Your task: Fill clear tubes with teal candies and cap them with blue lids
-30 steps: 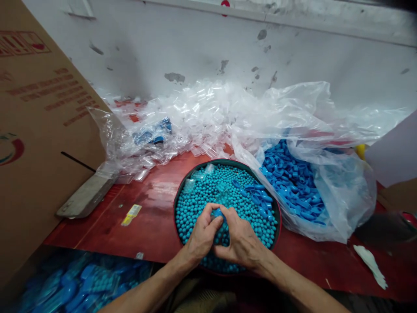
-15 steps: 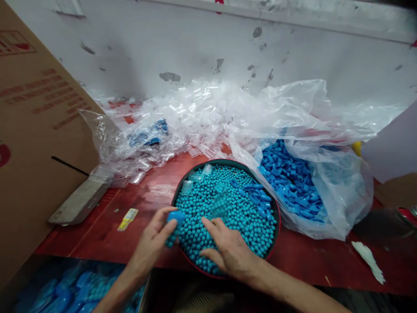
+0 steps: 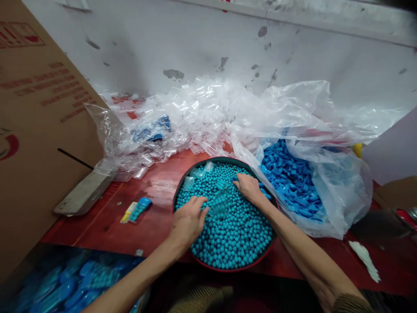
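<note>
Progress, reading from the left edge of the surface (image 3: 156, 226): a box (image 3: 65, 287) below the near-left corner already holds many filled blue capsules, which suggests a good share of the work is done. One filled capsule (image 3: 140, 208) lies on the surface to the left of the bowl, beside a small yellow label (image 3: 127, 213). The bowl (image 3: 182, 182) is heaped with teal beads (image 3: 234, 234), clear sleeves (image 3: 195, 113) are piled along the far edge, and the bag (image 3: 335, 191) at the right holds plenty of empty blue caps (image 3: 293, 182), so much is left, as I judge it.

Your left hand (image 3: 189, 219) lies palm down on the beads at the bowl's near-left side, fingers loosely spread and curled into them; it pinches nothing that I can see. Your right hand (image 3: 249, 187) reaches across to the bowl's far-right rim, toward a few loose caps lying there. Its fingertips are bunched and buried, so I cannot tell whether that grip is closed on a cap.
</note>
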### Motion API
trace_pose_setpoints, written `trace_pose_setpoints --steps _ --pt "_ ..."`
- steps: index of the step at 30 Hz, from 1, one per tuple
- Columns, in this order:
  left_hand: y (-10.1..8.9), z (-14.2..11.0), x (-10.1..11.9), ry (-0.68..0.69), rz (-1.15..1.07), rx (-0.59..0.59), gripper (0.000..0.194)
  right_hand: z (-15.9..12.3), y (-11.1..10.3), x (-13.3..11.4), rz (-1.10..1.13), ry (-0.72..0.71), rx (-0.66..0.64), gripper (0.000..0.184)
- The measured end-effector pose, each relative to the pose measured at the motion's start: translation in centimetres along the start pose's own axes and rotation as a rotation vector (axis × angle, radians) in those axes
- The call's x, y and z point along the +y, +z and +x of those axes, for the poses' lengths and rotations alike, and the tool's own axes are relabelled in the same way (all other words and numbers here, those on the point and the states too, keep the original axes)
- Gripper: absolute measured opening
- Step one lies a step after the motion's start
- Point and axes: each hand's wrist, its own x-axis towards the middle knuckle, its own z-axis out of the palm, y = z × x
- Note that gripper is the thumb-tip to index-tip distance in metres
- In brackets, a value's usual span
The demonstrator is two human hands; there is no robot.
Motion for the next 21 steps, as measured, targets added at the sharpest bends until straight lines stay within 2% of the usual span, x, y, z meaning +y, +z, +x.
trace_pose_setpoints --steps 2,5,9,13,17,21 --pt "1.5 0.9 1.7 0.046 0.073 -0.113 0.021 0.0 0.3 -0.3 -0.015 -0.017 -0.012 0.021" --pt "2.8 1.7 2.5 0.073 0.158 -0.212 0.022 -1.5 0.5 -0.1 -0.043 -0.055 0.005 0.019" --pt "3.4 1.7 2.5 0.087 0.229 -0.236 0.022 -3.8 1.1 0.5 -0.083 -0.153 0.021 0.014" --pt "3.7 1.5 2.6 0.067 0.223 -0.265 0.024 -4.3 1.8 0.8 -0.082 -0.123 0.010 0.017" --pt "3.7 1.8 2.8 0.006 0.176 -0.318 0.023 -4.5 1.1 0.8 -0.084 -0.134 0.002 0.014" --pt "3.8 1.9 2.9 -0.032 0.139 -0.390 0.022 -6.2 0.1 0.5 -0.110 -0.116 0.019 0.012"
